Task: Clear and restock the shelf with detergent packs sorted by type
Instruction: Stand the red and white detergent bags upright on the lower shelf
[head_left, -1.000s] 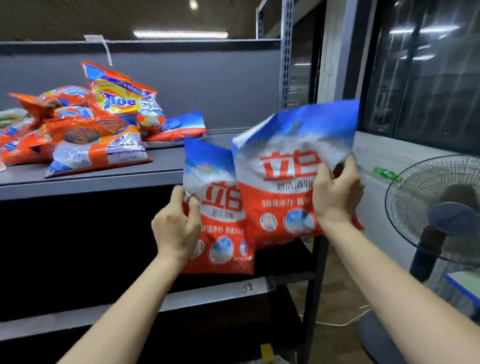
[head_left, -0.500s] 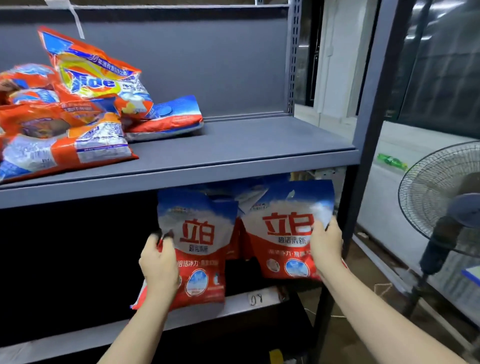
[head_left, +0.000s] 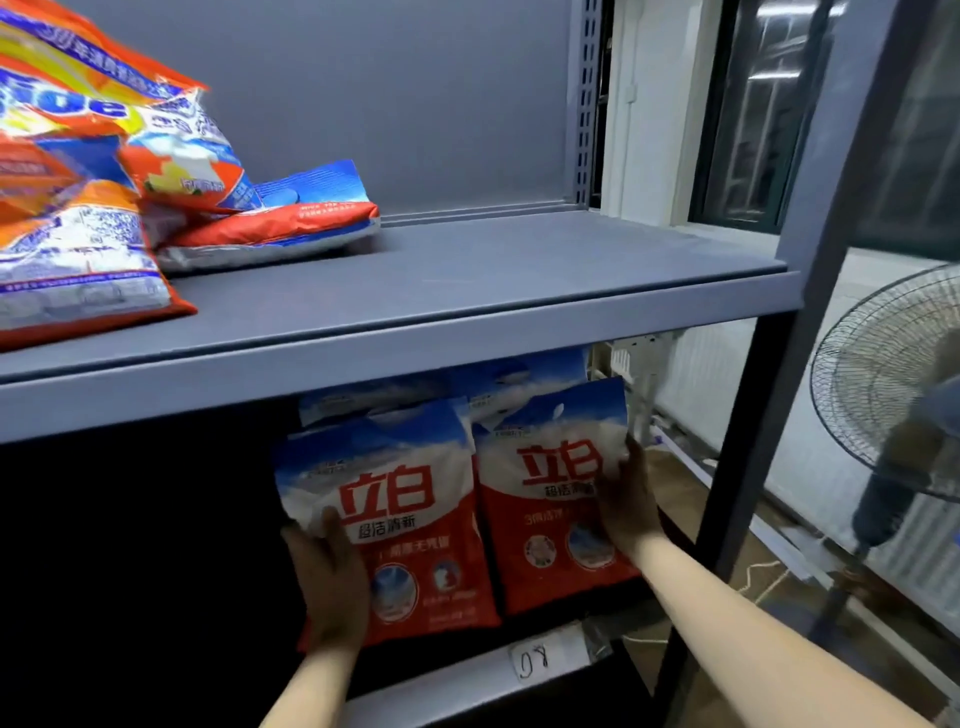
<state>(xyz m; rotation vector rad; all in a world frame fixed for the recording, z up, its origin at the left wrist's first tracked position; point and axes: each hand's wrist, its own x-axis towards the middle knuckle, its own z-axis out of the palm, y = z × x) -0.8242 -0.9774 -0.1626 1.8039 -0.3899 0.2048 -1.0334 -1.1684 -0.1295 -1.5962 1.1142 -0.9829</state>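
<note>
Nearest, at the front edge of the lower shelf (head_left: 467, 675), a taped label (head_left: 545, 660) reads something like "08", probably marking the slot being filled. Just above it, the left hand (head_left: 332, 582) has its fingers curled round the lower left side of a red-and-white pack (head_left: 410, 514), thumb lying on the printed face. The right hand (head_left: 631, 504) grips the right edge of a second matching pack (head_left: 545, 499) the same way. Both packs stand upright, faces outward, side by side and touching near the front right corner of the lower shelf. Holding them by the outer edges likely lets the person slide them in together and keep the fronts readable. Whether their bottoms already rest on the shelf I cannot tell; the shadow hides it.

Behind them, the blue-and-white tops of more packs (head_left: 524, 379) of the same kind show under the upper shelf (head_left: 467, 332), so this row seems meant for that one type.

Farther back, on the left part of the upper shelf, orange Tide packs (head_left: 104, 171) lie in a loose heap, with one blue-and-red pack (head_left: 291, 218) lying flat at the pile's right edge. That heap looks unsorted, so I judge plenty of work remains. The right end of that shelf carries nothing.

Beyond the shelf's right post stands a floor fan (head_left: 893, 405), well apart.
</note>
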